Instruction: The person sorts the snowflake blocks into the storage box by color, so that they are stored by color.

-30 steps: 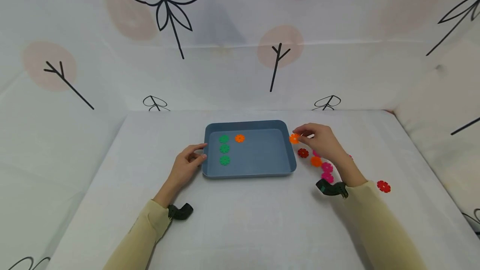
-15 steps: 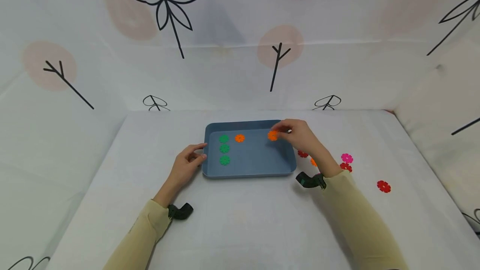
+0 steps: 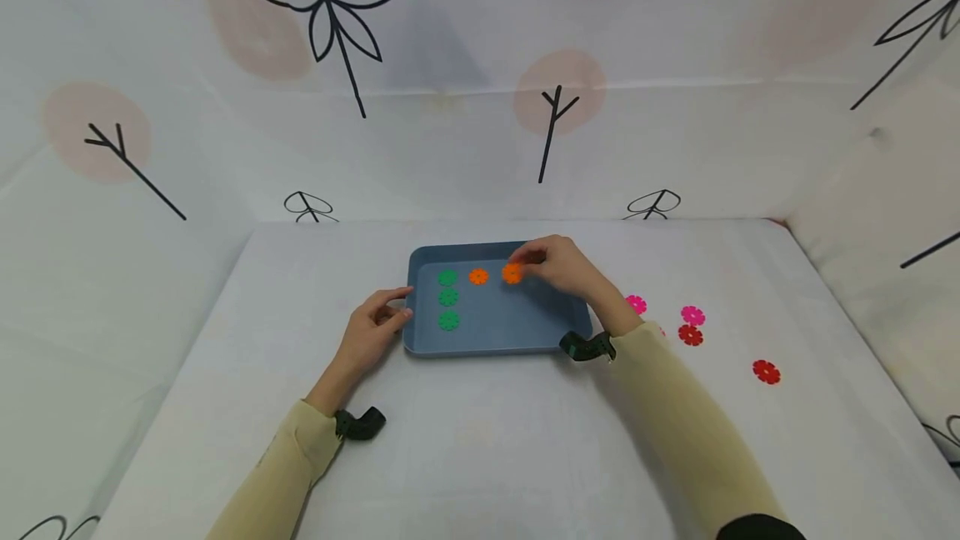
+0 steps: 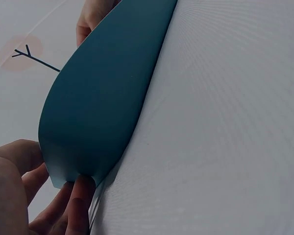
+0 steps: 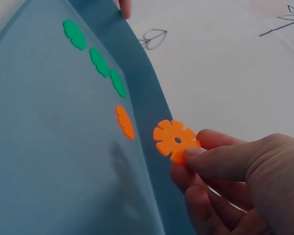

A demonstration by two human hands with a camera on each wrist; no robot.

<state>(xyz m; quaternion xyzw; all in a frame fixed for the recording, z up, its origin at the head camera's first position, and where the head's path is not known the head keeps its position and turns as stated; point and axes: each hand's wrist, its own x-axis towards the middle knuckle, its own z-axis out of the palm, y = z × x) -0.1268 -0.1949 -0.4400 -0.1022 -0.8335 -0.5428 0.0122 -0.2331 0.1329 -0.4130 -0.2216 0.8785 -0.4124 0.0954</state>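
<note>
A blue-grey tray [image 3: 487, 340] lies on the table. Three green flower-shaped discs [image 3: 448, 297] form a column at its left, with an orange flower-shaped disc [image 3: 478, 277] beside the top one. My left hand [image 3: 369, 332] touches the tray's left end, its fingertips [image 4: 84, 185] against the outer wall in the left wrist view. My right hand [image 3: 558, 265] pinches another orange flower-shaped disc [image 5: 174, 139] between thumb and fingers. It holds this disc above the tray, right of the orange one lying there; the disc is tilted in the right wrist view.
On the table right of the tray lie pink flower-shaped discs [image 3: 693, 316] and red ones [image 3: 767, 372]. My right forearm hides part of that group. A white cloth backdrop [image 3: 450, 148] printed with plants rises behind the table.
My right hand has carried the orange flower-shaped disc leftward from outside the tray's right edge to above its upper middle. My left hand has stayed at the tray's left end.
</note>
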